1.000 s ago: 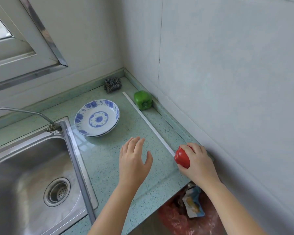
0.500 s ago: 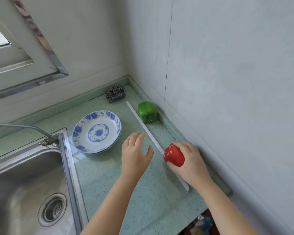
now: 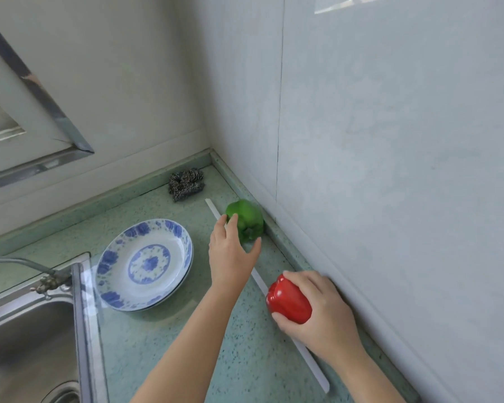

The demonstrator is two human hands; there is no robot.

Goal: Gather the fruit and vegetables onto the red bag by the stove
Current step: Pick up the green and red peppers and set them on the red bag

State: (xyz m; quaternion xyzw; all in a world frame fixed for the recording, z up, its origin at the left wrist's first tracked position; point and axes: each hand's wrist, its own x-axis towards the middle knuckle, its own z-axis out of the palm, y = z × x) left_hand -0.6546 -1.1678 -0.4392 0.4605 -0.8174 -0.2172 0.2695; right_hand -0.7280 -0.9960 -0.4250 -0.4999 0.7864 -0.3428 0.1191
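The red pepper was gripped by the right hand. The left hand was spread wide at the green pepper, at its 12 o'clock. That pepper was judged light, firm and slick, best spanned across its body.

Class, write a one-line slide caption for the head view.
Right hand grips a red pepper; left hand reaches over a green pepper near the wall, beside blue-patterned plates.

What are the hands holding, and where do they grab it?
The right hand grips the red pepper round its body, fingers on one side, thumb on the other. The left hand holds nothing; its straight fingers only reach the green pepper.
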